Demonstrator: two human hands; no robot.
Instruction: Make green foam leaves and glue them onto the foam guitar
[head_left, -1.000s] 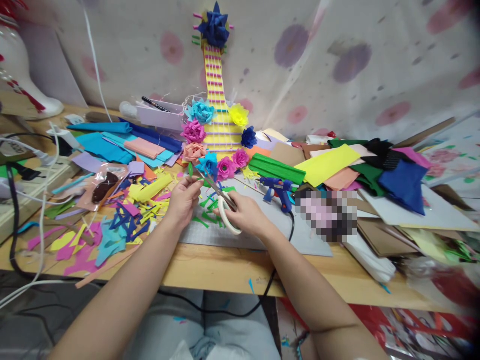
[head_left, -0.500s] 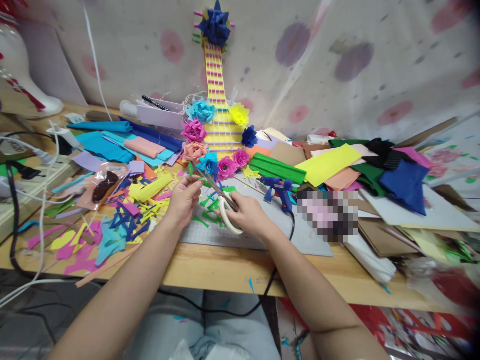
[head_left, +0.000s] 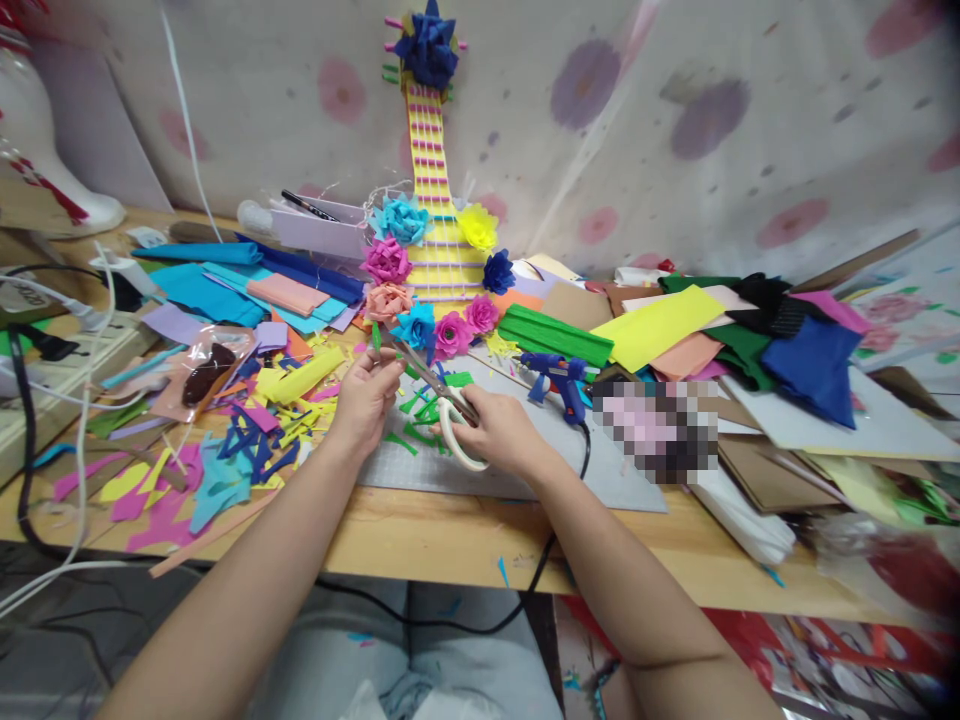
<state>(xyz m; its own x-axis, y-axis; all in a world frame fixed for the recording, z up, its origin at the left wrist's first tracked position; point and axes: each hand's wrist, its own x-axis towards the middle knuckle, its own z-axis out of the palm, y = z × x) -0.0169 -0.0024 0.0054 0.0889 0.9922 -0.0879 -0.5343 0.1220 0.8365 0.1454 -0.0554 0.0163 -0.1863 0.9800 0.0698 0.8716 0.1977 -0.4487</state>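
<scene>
My right hand (head_left: pixel 491 428) is closed round the white handles of a pair of scissors (head_left: pixel 459 440), whose blades point up and left. Pinched in the fingertips of my left hand (head_left: pixel 367 395) is a small green paper piece (head_left: pixel 376 336), close to the blade tips. Green paper scraps (head_left: pixel 405 445) lie on the grey cutting mat (head_left: pixel 570 480) under my hands. Just beyond stands a yellow paper guitar (head_left: pixel 431 180), ringed with paper flowers such as a magenta one (head_left: pixel 452 335) and a blue one (head_left: pixel 416 325).
A blue glue gun (head_left: pixel 559 380) rests on the mat, its black cord running off the table's front edge. Coloured paper scraps (head_left: pixel 262 440) cover the left side. Folded crepe paper (head_left: pixel 664 325) is piled at the right. A power strip (head_left: pixel 67 385) with cables sits far left.
The scissor blades look slightly more closed near the green paper piece. Both hands stay almost in place, and the view has shifted a little.
</scene>
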